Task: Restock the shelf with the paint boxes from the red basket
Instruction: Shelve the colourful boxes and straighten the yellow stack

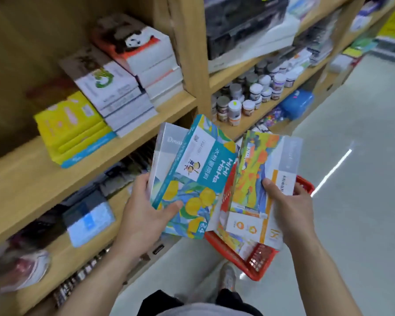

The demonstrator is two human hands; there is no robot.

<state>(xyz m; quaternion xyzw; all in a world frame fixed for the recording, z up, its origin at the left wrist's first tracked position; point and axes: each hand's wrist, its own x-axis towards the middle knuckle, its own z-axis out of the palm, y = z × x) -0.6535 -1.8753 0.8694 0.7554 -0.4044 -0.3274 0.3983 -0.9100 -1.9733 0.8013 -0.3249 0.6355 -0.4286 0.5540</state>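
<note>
My left hand (144, 210) grips two paint boxes fanned together: a teal box with yellow lemons (198, 174) in front and a grey-white box (167, 144) behind it. My right hand (290, 208) holds another pair, a colourful orange-and-green painted box (251, 179) with a grey-white box (287, 160) against it. Both pairs hang above the red basket (260, 261) on the floor, whose inside is mostly hidden by the boxes. The wooden shelf (78, 165) stands to the left.
On the shelf board lie stacks of yellow boxes (71, 126) and white boxes (121, 96), with bare board left of them. Small paint jars (251, 92) fill the bay to the right. Lower shelves hold packets. Pale floor stretches right; my shoe (227, 277) stands beside the basket.
</note>
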